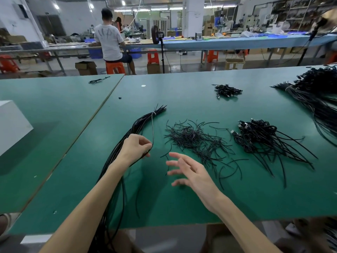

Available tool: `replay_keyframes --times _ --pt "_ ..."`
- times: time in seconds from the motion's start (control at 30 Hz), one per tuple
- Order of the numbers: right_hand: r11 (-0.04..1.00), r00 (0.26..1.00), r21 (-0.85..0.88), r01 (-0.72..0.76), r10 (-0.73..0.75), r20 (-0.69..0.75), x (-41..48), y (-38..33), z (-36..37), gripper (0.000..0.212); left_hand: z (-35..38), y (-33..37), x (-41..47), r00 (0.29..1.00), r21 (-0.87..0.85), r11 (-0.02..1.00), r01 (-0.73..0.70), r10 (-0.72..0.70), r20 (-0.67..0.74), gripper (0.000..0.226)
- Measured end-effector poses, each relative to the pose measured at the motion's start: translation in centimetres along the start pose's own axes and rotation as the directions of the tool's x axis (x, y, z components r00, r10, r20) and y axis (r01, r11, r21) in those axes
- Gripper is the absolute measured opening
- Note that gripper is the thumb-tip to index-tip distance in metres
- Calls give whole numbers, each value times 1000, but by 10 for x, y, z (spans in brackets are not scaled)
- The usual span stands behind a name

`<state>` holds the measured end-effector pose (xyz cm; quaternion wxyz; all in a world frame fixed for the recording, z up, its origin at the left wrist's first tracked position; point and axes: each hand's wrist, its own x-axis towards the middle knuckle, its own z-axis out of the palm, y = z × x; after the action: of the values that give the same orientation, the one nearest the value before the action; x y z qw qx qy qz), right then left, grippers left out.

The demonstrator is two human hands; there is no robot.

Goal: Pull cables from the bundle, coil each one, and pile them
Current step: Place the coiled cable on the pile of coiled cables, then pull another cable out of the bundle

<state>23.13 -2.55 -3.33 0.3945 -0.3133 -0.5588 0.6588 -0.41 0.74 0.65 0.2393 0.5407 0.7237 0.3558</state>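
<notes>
While the left hand [135, 147] curls its fingers and pinches a single strand [152, 128] between thumb and fingertips, the right hand [189, 172] hovers at its four o'clock, fingers spread wide and holding nothing; its outline is slightly blurred. The strand rises toward twelve o'clock from the pinch to a pale tie [153, 113] that binds the cable bundle [145, 117]. The bundle lies on the green table [164, 207], its cut ends fanned toward one o'clock beyond the tie, its length passing beneath the left forearm and trailing over the near edge at seven o'clock. At three o'clock from the left hand lies a loose heap of short black wire pieces [193, 139]. At three o'clock from that heap sits a pile of coiled cables [255, 132], straight tails pointing to five o'clock. A smaller pile [227, 90] lies at twelve o'clock from it, and a second bundle [317, 99] occupies the table's two o'clock corner.
</notes>
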Motion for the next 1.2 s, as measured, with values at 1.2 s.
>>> replay_keyframes --times 1.2 --pt "878 982 444 179 -133 -131 11 -66 74 31 -3 -80 36 960 450 850 -273 269 74 48"
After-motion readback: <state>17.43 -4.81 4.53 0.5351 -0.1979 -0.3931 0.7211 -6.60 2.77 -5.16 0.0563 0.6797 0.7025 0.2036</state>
